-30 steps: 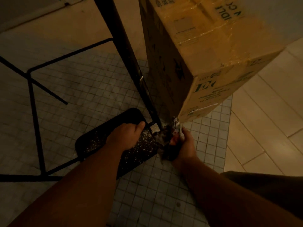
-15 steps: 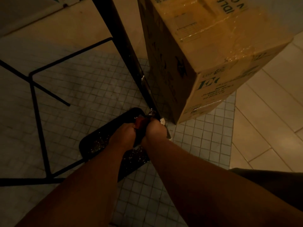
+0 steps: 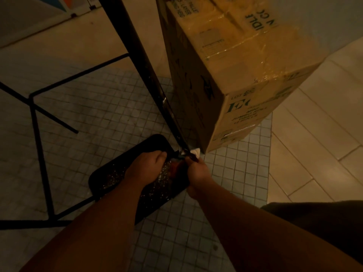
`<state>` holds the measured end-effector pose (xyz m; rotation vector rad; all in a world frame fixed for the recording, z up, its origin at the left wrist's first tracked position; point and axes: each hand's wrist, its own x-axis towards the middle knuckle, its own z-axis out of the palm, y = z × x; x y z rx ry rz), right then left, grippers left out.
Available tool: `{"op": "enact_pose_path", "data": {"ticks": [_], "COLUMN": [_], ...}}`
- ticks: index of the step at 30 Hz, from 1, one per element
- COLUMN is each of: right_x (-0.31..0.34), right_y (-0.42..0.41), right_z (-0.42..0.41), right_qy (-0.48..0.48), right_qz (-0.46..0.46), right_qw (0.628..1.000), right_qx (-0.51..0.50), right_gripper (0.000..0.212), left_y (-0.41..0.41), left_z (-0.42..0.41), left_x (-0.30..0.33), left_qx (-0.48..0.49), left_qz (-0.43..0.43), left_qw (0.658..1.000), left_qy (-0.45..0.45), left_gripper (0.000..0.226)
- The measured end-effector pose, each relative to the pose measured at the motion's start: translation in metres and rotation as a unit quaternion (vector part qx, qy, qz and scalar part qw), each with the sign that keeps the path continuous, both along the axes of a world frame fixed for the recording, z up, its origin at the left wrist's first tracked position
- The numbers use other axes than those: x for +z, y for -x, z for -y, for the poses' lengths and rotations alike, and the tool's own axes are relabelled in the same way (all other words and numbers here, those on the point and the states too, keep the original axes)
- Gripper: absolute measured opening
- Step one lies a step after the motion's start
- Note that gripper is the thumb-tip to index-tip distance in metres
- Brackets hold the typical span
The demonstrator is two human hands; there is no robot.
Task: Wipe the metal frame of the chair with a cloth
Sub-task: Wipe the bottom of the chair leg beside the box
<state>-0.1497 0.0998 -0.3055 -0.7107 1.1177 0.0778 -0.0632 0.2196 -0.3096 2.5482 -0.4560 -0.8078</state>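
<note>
Cloth [image 3: 193,153] sits bunched in the right hand [image 3: 197,170], gripped at the frame tube [image 3: 155,91], which slants up and away; left hand [image 3: 146,166] clutches the seat [image 3: 125,178].

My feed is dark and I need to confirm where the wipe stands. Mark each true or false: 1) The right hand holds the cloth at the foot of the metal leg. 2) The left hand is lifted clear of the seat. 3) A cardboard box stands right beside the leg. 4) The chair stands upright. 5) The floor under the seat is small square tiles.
1) True: the right hand grips the cloth at the metal leg.
2) False: the left hand rests on the seat.
3) True: the cardboard box.
4) False: it lies tipped, seat on the floor.
5) True: the small tiles.
</note>
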Motion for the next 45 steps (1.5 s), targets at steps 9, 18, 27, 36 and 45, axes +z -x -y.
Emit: {"op": "enact_pose_path", "data": {"ticks": [9, 18, 27, 36, 45], "right_x": [0.045, 0.094, 0.127, 0.142, 0.134], "right_y": [0.037, 0.047, 0.047, 0.035, 0.022], "right_z": [0.033, 0.033, 0.026, 0.025, 0.024], "right_qy": [-0.079, -0.189, -0.172, -0.096, 0.008], "right_qz": [0.105, 0.206, 0.252, 0.282, 0.255], "right_qw": [0.988, 0.960, 0.951, 0.954, 0.964], "right_qx": [0.086, 0.004, -0.051, -0.032, -0.069], "right_gripper": [0.043, 0.070, 0.060, 0.072, 0.051], "left_y": [0.012, 0.060, 0.048, 0.011, -0.003], "left_z": [0.006, 0.004, -0.007, -0.021, -0.019], "left_x": [0.024, 0.142, 0.264, 0.315, 0.294], "left_qx": [-0.047, 0.032, 0.046, 0.143, 0.160], "left_qz": [0.181, 0.417, 0.692, 0.634, 0.649], "left_qw": [0.981, 0.893, 0.707, 0.760, 0.743], "left_qy": [-0.049, 0.167, 0.138, 0.009, -0.034], "left_gripper": [0.039, 0.039, 0.029, 0.059, 0.056]}}
